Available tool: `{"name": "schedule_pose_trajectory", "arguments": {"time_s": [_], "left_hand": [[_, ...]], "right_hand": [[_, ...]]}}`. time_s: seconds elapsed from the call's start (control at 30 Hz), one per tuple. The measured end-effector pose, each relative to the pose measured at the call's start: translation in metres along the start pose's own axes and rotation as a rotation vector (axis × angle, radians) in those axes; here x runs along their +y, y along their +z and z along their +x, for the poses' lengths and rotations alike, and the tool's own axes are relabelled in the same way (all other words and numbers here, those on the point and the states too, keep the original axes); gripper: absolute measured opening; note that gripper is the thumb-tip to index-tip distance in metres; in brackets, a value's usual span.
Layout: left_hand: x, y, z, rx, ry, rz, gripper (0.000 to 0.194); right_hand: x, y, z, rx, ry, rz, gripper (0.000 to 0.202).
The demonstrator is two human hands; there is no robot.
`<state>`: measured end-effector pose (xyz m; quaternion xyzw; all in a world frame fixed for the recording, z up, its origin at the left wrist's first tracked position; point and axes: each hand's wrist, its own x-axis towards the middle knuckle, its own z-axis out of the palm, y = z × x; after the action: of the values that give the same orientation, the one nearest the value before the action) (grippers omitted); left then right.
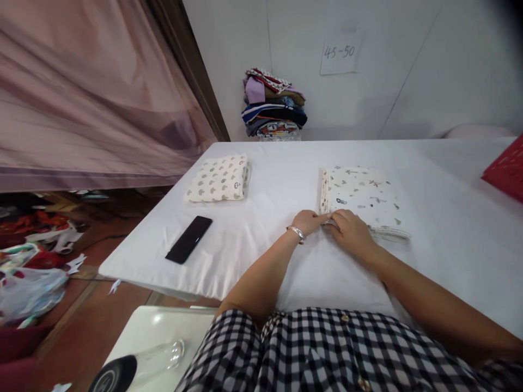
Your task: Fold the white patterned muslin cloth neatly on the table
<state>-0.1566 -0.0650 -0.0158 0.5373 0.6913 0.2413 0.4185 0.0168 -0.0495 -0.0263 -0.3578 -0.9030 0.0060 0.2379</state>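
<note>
A folded cream cloth (362, 193) with small printed figures lies on the white-covered table in front of me. My left hand (311, 221) is at its near left corner, thumb and fingers closed on the edge. Right beside it, my right hand (352, 231) pinches the same near edge, its fingers bent over the cloth. The two hands meet at the corner, and part of the fingertips is hidden. Farther left lies a second folded cream cloth (218, 179) with a mushroom-like print, apart from both hands.
A black phone (189, 239) lies on the white tablecloth (278, 179). Behind the table is a stack of folded clothes (273, 106). A red object (506, 171) sits at the right edge. Lower left, a clear bottle (157, 362) lies on a white stool (143, 326).
</note>
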Motion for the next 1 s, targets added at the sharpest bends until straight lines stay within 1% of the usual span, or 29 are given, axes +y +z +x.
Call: {"name": "schedule_pose_trajectory", "arguments": {"time_s": [0.07, 0.27, 0.37, 0.47, 0.5, 0.57, 0.6, 0.63, 0.67, 0.73, 0.83, 0.9, 0.93, 1.0], "left_hand": [[-0.001, 0.002, 0.000, 0.014, 0.001, 0.014, 0.053], [0.001, -0.001, 0.000, -0.025, 0.014, 0.027, 0.042], [0.003, -0.001, -0.003, -0.021, -0.021, 0.033, 0.035], [0.003, -0.001, -0.004, -0.024, -0.055, 0.016, 0.033], [0.003, -0.001, -0.004, -0.028, -0.060, 0.008, 0.032], [0.003, -0.002, -0.003, -0.032, -0.065, 0.000, 0.031], [0.003, -0.002, -0.003, -0.033, -0.067, 0.006, 0.030], [0.004, -0.002, -0.003, -0.037, -0.065, 0.017, 0.030], [0.004, -0.002, -0.003, -0.041, -0.062, 0.031, 0.030], [0.005, -0.001, -0.003, -0.046, -0.054, 0.054, 0.029], [0.004, -0.001, -0.004, -0.037, -0.033, 0.063, 0.027], [0.003, -0.001, -0.003, -0.039, -0.022, 0.055, 0.027], [0.003, -0.002, -0.003, -0.045, -0.019, 0.053, 0.027], [0.003, -0.003, -0.003, -0.056, -0.012, 0.054, 0.027]], "right_hand": [[-0.001, -0.001, -0.001, 0.009, -0.005, 0.037, 0.018], [0.000, -0.006, -0.008, -0.002, 0.044, 0.239, 0.026], [0.009, -0.015, -0.010, -0.020, 0.084, 0.343, 0.025], [0.038, -0.031, -0.012, 0.045, 0.170, 0.328, 0.025], [0.051, -0.035, -0.015, 0.089, 0.204, 0.276, 0.026], [0.080, -0.041, -0.022, 0.129, 0.290, 0.146, 0.030], [0.094, -0.042, -0.027, 0.099, 0.326, 0.086, 0.034], [0.106, -0.040, -0.032, 0.017, 0.345, 0.046, 0.040], [0.117, -0.038, -0.037, -0.062, 0.384, 0.033, 0.046], [0.132, -0.032, -0.046, -0.151, 0.480, 0.064, 0.054], [0.136, -0.032, -0.050, -0.221, 0.560, 0.175, 0.058], [0.130, -0.038, -0.048, -0.198, 0.598, 0.213, 0.057], [0.126, -0.042, -0.046, -0.175, 0.593, 0.203, 0.057], [0.116, -0.046, -0.046, -0.162, 0.503, 0.133, 0.057]]}}
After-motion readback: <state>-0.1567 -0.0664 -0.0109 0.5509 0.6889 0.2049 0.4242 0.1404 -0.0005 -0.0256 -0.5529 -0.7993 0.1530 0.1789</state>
